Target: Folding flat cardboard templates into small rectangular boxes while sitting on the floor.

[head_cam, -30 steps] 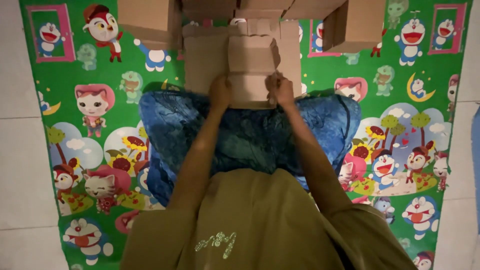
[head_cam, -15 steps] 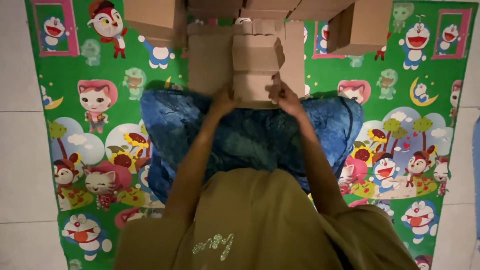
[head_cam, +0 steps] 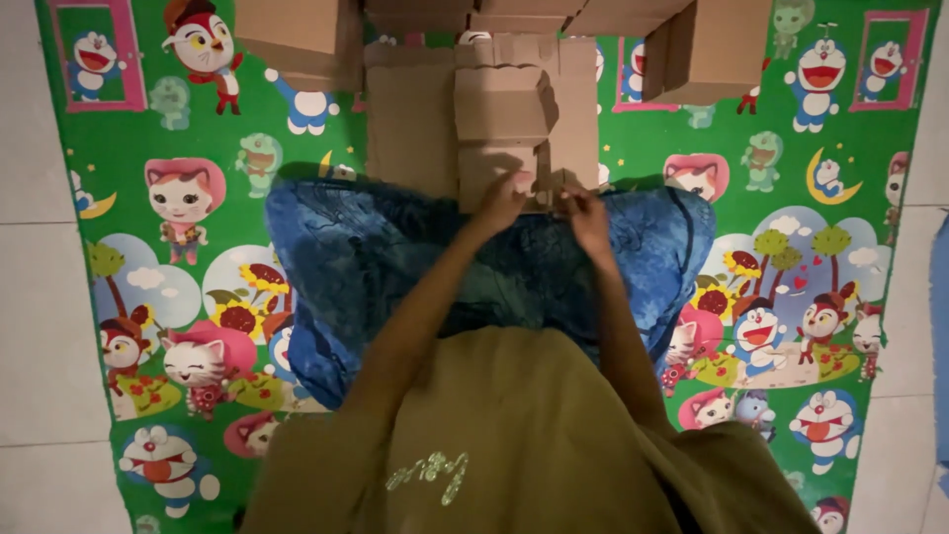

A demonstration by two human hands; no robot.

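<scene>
A flat brown cardboard piece with folded flaps lies on a bigger cardboard sheet just beyond my lap. My left hand grips its near edge at the lower left, fingers curled on the cardboard. My right hand pinches the same near edge a little to the right. Both forearms reach forward over my blue patterned skirt.
A green cartoon-printed mat covers the white tiled floor. Folded cardboard boxes stand at the far left and far right, with more cardboard along the top edge. A blue object shows at the right border.
My hands have drawn back toward my lap and closer together, now at the cardboard piece's near edge. The view has shifted slightly.
</scene>
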